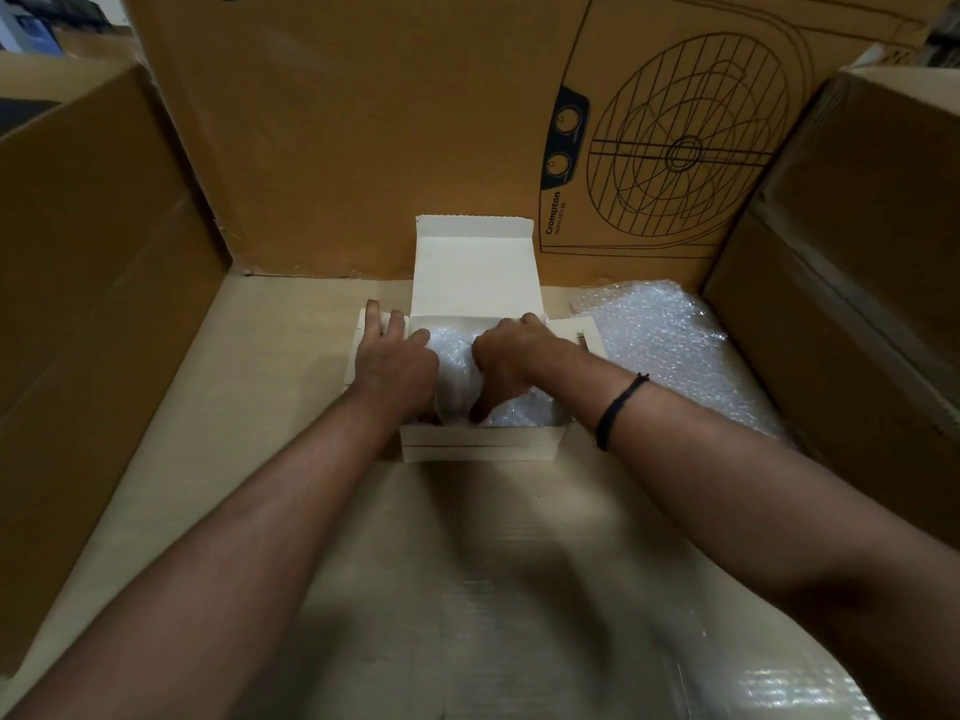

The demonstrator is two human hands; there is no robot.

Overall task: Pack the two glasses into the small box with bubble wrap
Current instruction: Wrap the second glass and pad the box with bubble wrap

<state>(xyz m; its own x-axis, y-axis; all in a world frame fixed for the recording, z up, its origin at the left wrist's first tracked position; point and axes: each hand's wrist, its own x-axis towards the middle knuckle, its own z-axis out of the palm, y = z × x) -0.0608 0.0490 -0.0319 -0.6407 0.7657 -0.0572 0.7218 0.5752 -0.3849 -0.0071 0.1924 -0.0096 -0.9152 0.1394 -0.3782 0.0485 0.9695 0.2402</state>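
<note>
Currently the small box (480, 444) sits open on the bench (280, 376): cream card, lid (475, 272) standing up at the back. Inside are clear bubble wrap (454, 361) bundles; I can't make out the glasses under it. Left hand (397, 366) is flat, fingers straight on the side flap (361, 350). Right hand (511, 350) has its fingers curled, gripping the bubble wrap. Carton (363, 122) behind reads "Crompton".

The tall far carton (337, 122) reads "Crompton" vertically beside its fan drawing (685, 148); the smaller print alongside is illegible.
</note>
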